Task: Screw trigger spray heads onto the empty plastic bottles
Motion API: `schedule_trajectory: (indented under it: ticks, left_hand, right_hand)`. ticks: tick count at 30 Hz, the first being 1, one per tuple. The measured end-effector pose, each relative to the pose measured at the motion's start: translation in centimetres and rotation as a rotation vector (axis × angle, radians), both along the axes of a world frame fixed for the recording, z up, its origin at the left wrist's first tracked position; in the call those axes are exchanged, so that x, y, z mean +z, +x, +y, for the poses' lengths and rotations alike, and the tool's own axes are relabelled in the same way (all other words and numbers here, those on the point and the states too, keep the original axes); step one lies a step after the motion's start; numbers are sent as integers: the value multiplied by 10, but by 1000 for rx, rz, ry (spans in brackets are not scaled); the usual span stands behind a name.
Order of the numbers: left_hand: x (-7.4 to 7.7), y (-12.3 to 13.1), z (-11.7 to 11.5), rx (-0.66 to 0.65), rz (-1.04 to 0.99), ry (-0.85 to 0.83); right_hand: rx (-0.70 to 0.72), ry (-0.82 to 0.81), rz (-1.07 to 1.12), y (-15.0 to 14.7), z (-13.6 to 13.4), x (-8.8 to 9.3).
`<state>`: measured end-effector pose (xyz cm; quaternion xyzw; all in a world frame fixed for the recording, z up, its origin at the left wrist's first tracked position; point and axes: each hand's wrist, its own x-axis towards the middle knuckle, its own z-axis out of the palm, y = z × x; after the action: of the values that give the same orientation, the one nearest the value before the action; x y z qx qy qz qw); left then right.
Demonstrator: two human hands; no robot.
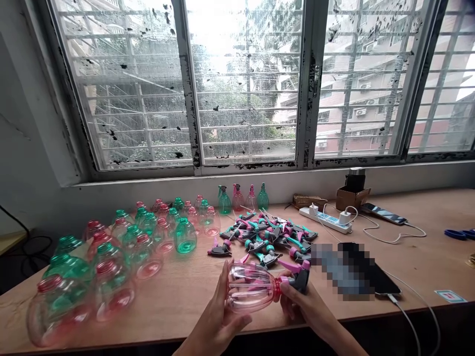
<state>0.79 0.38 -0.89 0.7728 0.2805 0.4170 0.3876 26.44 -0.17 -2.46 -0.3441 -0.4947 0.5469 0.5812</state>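
Note:
A clear pink spray bottle (252, 291) lies sideways in the air between my hands, above the table's front edge. My left hand (218, 309) is wrapped round its base, thumb underneath. At the neck, my right hand (309, 304) grips the pink and dark grey trigger spray head (300, 276), with thumb and fingers at its collar. The head sits on the bottle's mouth; whether it is screwed tight I cannot tell. Just behind lies a heap of loose trigger spray heads (269, 237) in pink, teal and grey.
On the left stand several open-topped pink and green bottles (184, 237). Several bottles with spray heads (224, 201) line the wall below the window. To the right are a power strip (326, 220), a phone (384, 213), a dark tablet-like device (371, 272), cables and blue-handled scissors (456, 234).

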Motion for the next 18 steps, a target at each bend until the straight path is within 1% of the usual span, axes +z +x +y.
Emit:
schedule_trajectory:
  ticks: [3,6,9,12,15,18]
  left_hand:
    - [1,0,1,-30,-21,-3]
    - [-1,1,2,12,-3,2]
    - [-5,1,3,62,20,46]
    - [-7,0,3,44,31,63]
    - [-4,-1,0,39,55,51]
    - [3,-2,-5,34,64,34]
  right_hand:
    - [-2,2,2,0,0,1]
    - [-8,1,-8,-1,-1,2]
    - [-9,-3,0,-1,-2,3]
    - [-6,-5,10,-1,-1,2]
    - [-1,1,13,-1,0,1]
    - [3,2,10,0,0,1]
